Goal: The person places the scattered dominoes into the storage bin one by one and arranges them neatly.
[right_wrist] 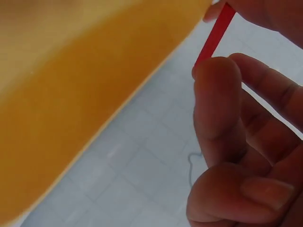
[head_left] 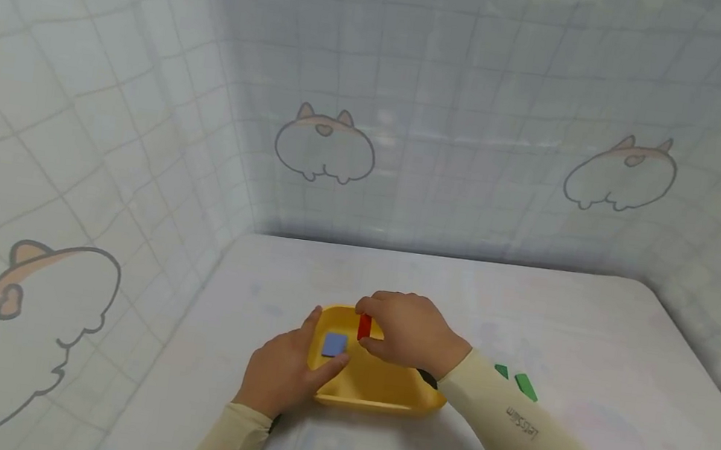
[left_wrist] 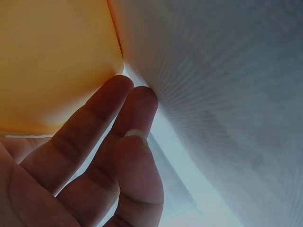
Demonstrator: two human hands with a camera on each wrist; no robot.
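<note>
Red piece (head_left: 364,327) is held above the yellow tray (head_left: 381,385), the right hand's (head_left: 414,329) grip clamped on it between thumb and fingers. The left hand (head_left: 284,367) has its grip apart: fairly straight fingers lie along the tray's left side, thumb reaching over the rim. All this is on a pale, faintly patterned worktop (head_left: 621,355) with a rounded far right corner. Pale sheeting (head_left: 463,162) printed with grid lines surrounds it at the back and both sides, bearing outlined cartoon animals (head_left: 326,147) with orange ears.

Only the head view shows the blue piece (head_left: 334,345) in the tray beside the left thumb, and two green pieces (head_left: 526,386) on the worktop right of the tray. From the left wrist, fingertips are seen at the tray's outer wall. The right wrist view gives the red piece edge-on, a thin strip, with gridded sheeting behind.
</note>
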